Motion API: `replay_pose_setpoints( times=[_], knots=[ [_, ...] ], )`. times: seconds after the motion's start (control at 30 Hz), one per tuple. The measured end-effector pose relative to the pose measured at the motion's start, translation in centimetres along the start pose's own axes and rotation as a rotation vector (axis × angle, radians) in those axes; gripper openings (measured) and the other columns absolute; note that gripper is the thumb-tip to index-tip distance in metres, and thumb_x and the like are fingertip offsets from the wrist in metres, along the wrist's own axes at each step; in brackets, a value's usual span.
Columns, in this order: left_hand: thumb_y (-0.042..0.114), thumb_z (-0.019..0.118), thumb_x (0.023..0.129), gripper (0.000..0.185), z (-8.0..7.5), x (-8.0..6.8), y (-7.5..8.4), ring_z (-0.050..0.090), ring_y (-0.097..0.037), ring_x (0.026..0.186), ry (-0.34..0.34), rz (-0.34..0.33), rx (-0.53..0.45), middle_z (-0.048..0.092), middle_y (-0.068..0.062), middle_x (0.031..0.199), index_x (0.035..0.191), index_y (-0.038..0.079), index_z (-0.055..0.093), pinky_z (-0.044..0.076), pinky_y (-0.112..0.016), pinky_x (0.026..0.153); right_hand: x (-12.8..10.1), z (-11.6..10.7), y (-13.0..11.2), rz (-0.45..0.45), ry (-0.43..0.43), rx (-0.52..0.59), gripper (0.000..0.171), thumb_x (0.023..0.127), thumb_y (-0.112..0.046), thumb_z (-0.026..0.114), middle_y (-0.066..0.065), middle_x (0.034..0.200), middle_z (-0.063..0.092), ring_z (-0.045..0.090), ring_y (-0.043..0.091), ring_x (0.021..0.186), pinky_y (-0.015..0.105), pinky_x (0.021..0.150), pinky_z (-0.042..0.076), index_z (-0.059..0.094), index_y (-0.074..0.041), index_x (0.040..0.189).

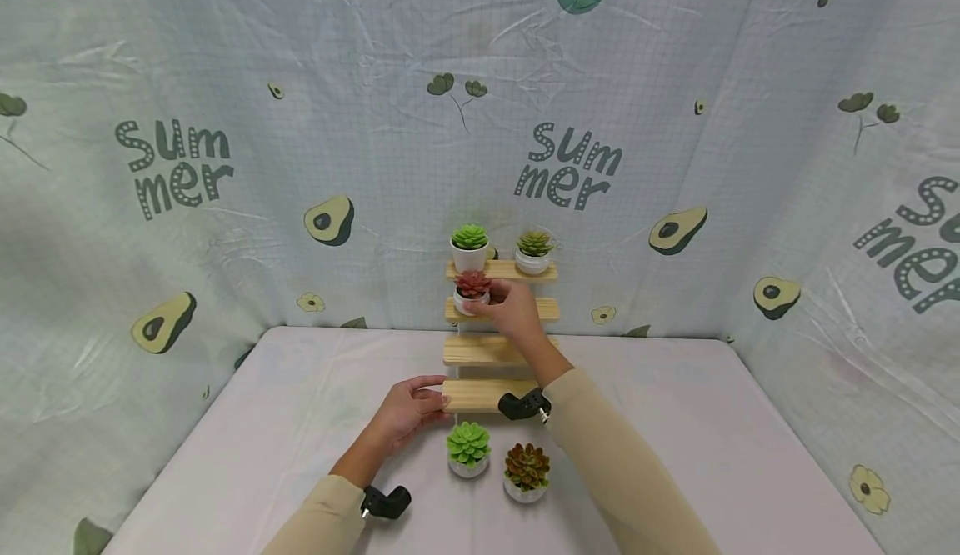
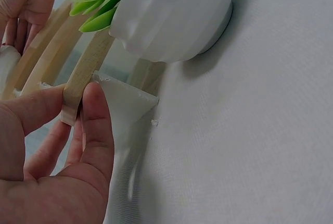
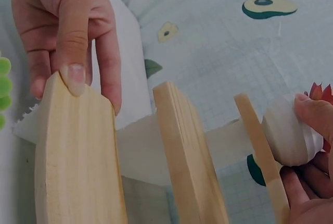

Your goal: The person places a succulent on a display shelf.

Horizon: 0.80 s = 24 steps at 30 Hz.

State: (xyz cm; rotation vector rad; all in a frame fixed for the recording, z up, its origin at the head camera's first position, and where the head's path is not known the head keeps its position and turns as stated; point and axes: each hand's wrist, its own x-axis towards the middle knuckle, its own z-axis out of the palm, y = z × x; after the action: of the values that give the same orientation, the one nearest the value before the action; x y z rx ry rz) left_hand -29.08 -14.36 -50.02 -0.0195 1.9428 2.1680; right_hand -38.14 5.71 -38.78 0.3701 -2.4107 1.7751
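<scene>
A small shelf stand of wooden steps (image 1: 487, 350) rises at the back of the table. My left hand (image 1: 411, 412) pinches the left end of its lowest step (image 2: 83, 73) between thumb and fingers. With the right hand (image 1: 514, 312) I grip a white pot (image 3: 291, 133) holding a red succulent (image 1: 472, 283), at the left end of the second step from the top. In the right wrist view the pot's base is right at that step's surface. On the top step stand a bright green potted succulent (image 1: 469, 238) and a yellowish-green one (image 1: 534, 247).
In front of the stand, two more potted plants sit on the white table (image 1: 322, 388): a light green succulent (image 1: 468, 443) and a brownish-red one (image 1: 527, 468). A printed cloth (image 1: 420, 163) hangs behind and along both sides.
</scene>
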Motion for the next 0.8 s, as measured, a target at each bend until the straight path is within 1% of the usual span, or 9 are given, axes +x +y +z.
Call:
replay_pose_setpoints(
  times=[0.1, 0.17, 0.23, 0.37, 0.53, 0.67, 0.8],
  knots=[
    [-0.004, 0.063, 0.098, 0.048, 0.0, 0.0, 0.0, 0.071, -0.016, 0.086, -0.003, 0.004, -0.001, 0.070, -0.012, 0.102, 0.143, -0.011, 0.048, 0.064, -0.031, 0.080, -0.2, -0.1, 0.1, -0.008, 0.003, 0.012, 0.045, 0.082, -0.016, 0.088, 0.014, 0.122, 0.074, 0.070, 0.024, 0.111, 0.029, 0.090, 0.061, 0.073, -0.004, 0.123],
    [-0.004, 0.063, 0.098, 0.048, 0.1, 0.0, 0.0, 0.071, -0.016, 0.086, -0.005, 0.007, -0.002, 0.070, -0.012, 0.101, 0.143, -0.012, 0.048, 0.064, -0.031, 0.080, -0.5, -0.2, 0.2, -0.004, 0.007, 0.024, 0.048, 0.083, -0.017, 0.087, 0.015, 0.126, 0.072, 0.069, 0.026, 0.117, 0.034, 0.097, 0.060, 0.071, -0.004, 0.127],
    [-0.004, 0.063, 0.098, 0.048, 0.1, 0.0, 0.1, 0.071, -0.016, 0.086, -0.004, 0.005, 0.000, 0.070, -0.012, 0.101, 0.143, -0.012, 0.048, 0.064, -0.031, 0.080, -0.9, -0.4, 0.3, 0.003, 0.016, 0.043, 0.052, 0.083, -0.017, 0.087, 0.015, 0.130, 0.070, 0.068, 0.027, 0.121, 0.037, 0.101, 0.058, 0.069, -0.005, 0.130],
    [-0.003, 0.064, 0.098, 0.048, 0.2, -0.1, 0.1, 0.071, -0.016, 0.086, 0.004, -0.001, 0.006, 0.071, -0.013, 0.103, 0.143, -0.011, 0.049, 0.064, -0.031, 0.081, -1.9, -0.8, 0.6, 0.004, 0.038, 0.092, 0.054, 0.084, -0.018, 0.086, 0.017, 0.133, 0.068, 0.067, 0.029, 0.123, 0.038, 0.103, 0.058, 0.067, -0.003, 0.133],
    [-0.003, 0.064, 0.098, 0.049, 0.2, -0.2, 0.1, 0.071, -0.017, 0.086, 0.005, -0.005, 0.010, 0.071, -0.014, 0.104, 0.144, -0.010, 0.049, 0.064, -0.031, 0.080, -3.3, -1.2, 1.3, -0.016, 0.051, 0.122, 0.052, 0.085, -0.019, 0.085, 0.019, 0.131, 0.068, 0.067, 0.032, 0.123, 0.037, 0.101, 0.058, 0.067, 0.001, 0.130],
    [-0.002, 0.064, 0.098, 0.049, 0.2, -0.1, 0.1, 0.071, -0.017, 0.087, 0.008, -0.010, 0.015, 0.071, -0.014, 0.105, 0.144, -0.010, 0.049, 0.064, -0.031, 0.081, -4.6, -1.7, 1.7, -0.012, 0.024, 0.134, 0.053, 0.086, -0.023, 0.085, 0.019, 0.131, 0.068, 0.067, 0.031, 0.122, 0.036, 0.100, 0.059, 0.067, 0.000, 0.130],
    [-0.002, 0.064, 0.098, 0.048, 0.2, -0.1, 0.0, 0.072, -0.018, 0.088, 0.020, -0.013, 0.020, 0.071, -0.016, 0.106, 0.143, -0.009, 0.050, 0.065, -0.032, 0.081, -6.0, -2.3, 2.1, -0.001, -0.006, 0.145, 0.053, 0.086, -0.022, 0.085, 0.018, 0.132, 0.068, 0.066, 0.031, 0.124, 0.035, 0.101, 0.059, 0.067, 0.000, 0.131]
  ],
)
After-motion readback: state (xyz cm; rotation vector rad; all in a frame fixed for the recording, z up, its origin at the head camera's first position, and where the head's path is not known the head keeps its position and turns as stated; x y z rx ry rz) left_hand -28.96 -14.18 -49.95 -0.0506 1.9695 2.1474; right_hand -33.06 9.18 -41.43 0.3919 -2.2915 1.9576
